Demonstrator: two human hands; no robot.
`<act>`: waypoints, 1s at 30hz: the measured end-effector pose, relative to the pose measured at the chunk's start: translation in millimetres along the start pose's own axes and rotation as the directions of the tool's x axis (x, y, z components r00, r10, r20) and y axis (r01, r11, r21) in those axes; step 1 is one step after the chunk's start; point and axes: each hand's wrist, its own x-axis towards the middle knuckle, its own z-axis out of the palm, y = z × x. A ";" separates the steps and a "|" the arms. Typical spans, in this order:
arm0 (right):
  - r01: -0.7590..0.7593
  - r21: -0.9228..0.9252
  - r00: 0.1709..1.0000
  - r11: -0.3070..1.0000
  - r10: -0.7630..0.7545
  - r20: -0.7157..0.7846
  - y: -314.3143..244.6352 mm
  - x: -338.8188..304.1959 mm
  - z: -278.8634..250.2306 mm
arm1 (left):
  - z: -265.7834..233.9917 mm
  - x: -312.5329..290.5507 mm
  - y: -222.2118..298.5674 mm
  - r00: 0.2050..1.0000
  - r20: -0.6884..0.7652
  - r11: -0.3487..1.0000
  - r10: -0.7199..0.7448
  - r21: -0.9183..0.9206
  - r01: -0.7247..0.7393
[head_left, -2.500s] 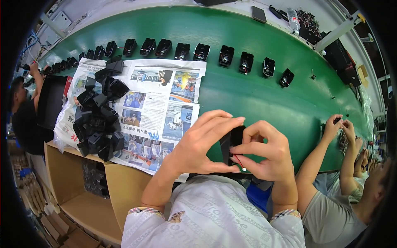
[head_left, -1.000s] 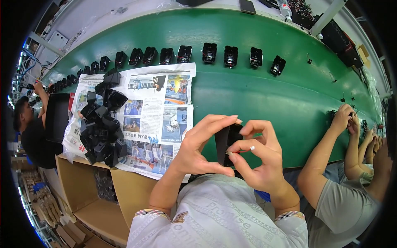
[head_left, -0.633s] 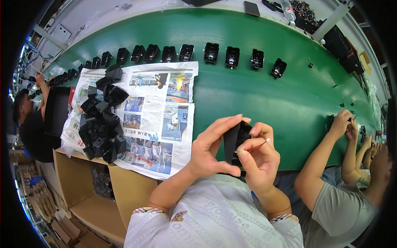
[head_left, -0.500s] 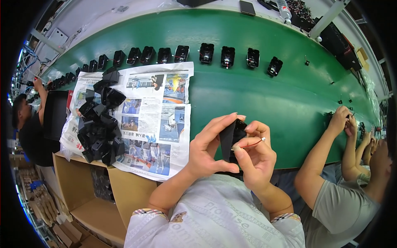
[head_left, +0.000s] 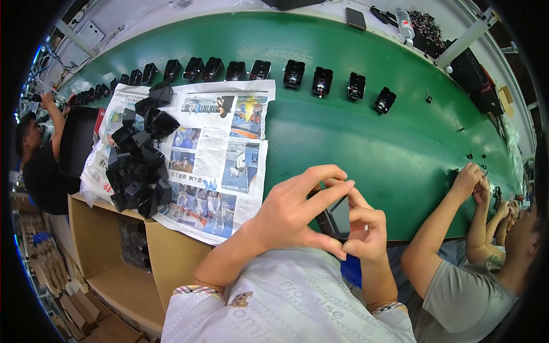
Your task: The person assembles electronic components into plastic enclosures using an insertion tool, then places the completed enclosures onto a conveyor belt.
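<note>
By the green table's near edge (head_left: 412,227), the left hand (head_left: 294,216) is pinching a black housing (head_left: 336,218); the right hand (head_left: 367,231), partly hidden, is apparently gripping its side. Likely light, stiff and slick, it is favouring edge holds.

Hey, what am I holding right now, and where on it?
A black casing: your left hand grips its far and near ends, your right hand its right side.

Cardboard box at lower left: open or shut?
Open: the cardboard box shows its inside, with dark items visible within.
</note>
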 end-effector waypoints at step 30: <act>-0.323 -0.941 0.944 -0.105 -0.110 -0.312 -16.7 110.0 -273.9 | -206.3 -46.9 -129.9 0.724 -0.445 0.217 -0.527 0.754 0.621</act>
